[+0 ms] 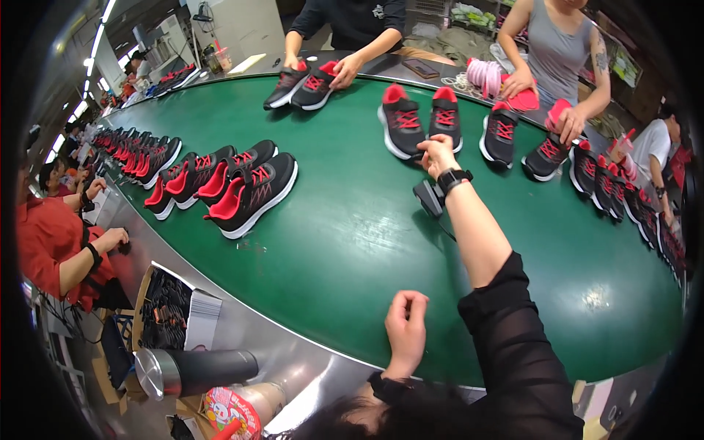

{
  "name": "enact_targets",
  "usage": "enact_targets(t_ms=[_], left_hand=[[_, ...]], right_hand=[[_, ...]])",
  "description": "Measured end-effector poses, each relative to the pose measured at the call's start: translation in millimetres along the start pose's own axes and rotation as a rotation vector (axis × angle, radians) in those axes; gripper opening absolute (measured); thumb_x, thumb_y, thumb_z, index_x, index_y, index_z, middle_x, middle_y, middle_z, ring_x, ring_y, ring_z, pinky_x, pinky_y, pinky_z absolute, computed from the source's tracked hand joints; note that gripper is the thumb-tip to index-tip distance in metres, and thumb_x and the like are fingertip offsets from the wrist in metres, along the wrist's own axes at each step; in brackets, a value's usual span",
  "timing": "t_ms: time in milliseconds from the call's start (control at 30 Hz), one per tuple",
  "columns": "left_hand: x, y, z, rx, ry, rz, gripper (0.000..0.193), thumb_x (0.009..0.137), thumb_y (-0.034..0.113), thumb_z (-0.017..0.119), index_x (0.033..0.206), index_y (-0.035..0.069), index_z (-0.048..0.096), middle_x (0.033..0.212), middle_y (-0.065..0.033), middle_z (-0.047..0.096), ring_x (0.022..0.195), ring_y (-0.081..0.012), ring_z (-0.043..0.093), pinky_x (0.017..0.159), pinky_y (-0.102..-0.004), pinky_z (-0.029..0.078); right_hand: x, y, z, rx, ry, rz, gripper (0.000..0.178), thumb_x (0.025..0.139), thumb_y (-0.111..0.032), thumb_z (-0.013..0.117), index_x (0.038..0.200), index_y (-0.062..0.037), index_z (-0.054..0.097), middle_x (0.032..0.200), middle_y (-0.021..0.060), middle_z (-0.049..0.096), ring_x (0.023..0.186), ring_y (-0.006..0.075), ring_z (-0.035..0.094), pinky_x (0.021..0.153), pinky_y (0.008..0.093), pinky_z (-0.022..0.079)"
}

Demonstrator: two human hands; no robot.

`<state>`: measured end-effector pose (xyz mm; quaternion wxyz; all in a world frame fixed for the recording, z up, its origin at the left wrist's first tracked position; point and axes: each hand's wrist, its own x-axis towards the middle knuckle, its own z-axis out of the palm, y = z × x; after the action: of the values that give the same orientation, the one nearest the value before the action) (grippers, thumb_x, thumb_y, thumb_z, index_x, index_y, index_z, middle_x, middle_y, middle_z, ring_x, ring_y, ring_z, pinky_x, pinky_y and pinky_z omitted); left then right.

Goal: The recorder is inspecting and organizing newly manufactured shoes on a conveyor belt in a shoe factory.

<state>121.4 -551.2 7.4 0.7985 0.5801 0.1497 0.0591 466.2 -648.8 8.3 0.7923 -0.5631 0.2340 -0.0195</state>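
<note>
My right hand (438, 156), with a black strap and small device at the wrist, reaches far over the green conveyor belt (367, 235). Its fingers are closed at the toe edge of a black sneaker (403, 132) with red laces and white sole. The matching sneaker (445, 117) stands just right of it, partly behind the hand. Exactly how the fingertips meet the shoe is hard to see. Close to the belt's near edge, my left hand (407, 330) hovers with fingers curled in and nothing visible in them.
Several sneakers (257, 191) stand left on the belt; more line both ends. Across, one person's hands hold a sneaker pair (301, 86); another handles a sneaker (546, 155) beside pink ribbon (484, 77). Near left are a box of dark pieces (165, 312), tumbler (213, 370) and drink cup (235, 411).
</note>
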Motion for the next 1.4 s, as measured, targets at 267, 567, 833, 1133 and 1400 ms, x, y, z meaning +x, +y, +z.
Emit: enact_targets(t_ms=[267,567,833,1133,1400], left_hand=[[12.9,-1.2,-0.9,-0.193,0.336,0.149,0.020,0.096,0.021,0.052,0.091,0.002,0.050,0.084,-0.0029,0.050,0.077,-0.0123,0.046,0.075,-0.0270,0.040],[9.6,0.7,5.6,0.189,-0.218,0.327,0.049,0.096,0.026,0.047,0.141,0.009,0.038,0.146,-0.0181,0.034,0.137,-0.0314,0.025,0.112,-0.0407,0.020],[2.9,3.9,10.8,0.307,-0.360,0.255,0.059,0.092,0.037,0.055,0.140,0.006,0.038,0.114,-0.0149,0.050,0.105,-0.0257,0.049,0.096,-0.0362,0.036],[2.5,-4.8,10.7,0.537,-0.200,0.285,0.045,0.083,0.035,0.061,0.115,0.003,0.064,0.102,-0.0180,0.066,0.097,-0.0306,0.053,0.087,-0.0398,0.042],[-4.3,8.2,11.6,0.004,-0.289,-0.078,0.043,0.084,0.017,0.047,0.118,-0.007,0.058,0.093,-0.0102,0.068,0.075,-0.0185,0.066,0.061,-0.0287,0.055]], right_hand=[[-180.2,-90.4,-215.7,-0.803,-0.722,0.218,0.033,0.077,-0.001,0.069,0.098,-0.0182,0.051,0.094,-0.0038,0.051,0.068,0.0030,0.048,0.044,0.0187,0.038],[-327.6,-107.5,-302.0,-1.505,-0.237,0.174,0.038,0.087,-0.036,0.067,0.096,-0.0007,0.055,0.087,0.0055,0.059,0.067,0.0115,0.061,0.050,0.0257,0.049],[-366.8,16.0,-255.9,-0.681,-0.033,-0.116,0.080,0.081,-0.045,0.071,0.116,0.0119,0.026,0.099,0.0170,0.046,0.073,0.0171,0.057,0.049,0.0268,0.051],[-354.9,28.1,-241.9,-0.485,0.054,-0.168,0.077,0.081,-0.028,0.072,0.130,0.0058,0.023,0.118,0.0168,0.038,0.097,0.0209,0.057,0.058,0.0280,0.055],[-340.7,23.9,-265.6,0.189,-0.049,-0.162,0.042,0.087,-0.009,0.053,0.127,0.0002,0.047,0.112,0.0103,0.059,0.097,0.0158,0.060,0.056,0.0242,0.053]])
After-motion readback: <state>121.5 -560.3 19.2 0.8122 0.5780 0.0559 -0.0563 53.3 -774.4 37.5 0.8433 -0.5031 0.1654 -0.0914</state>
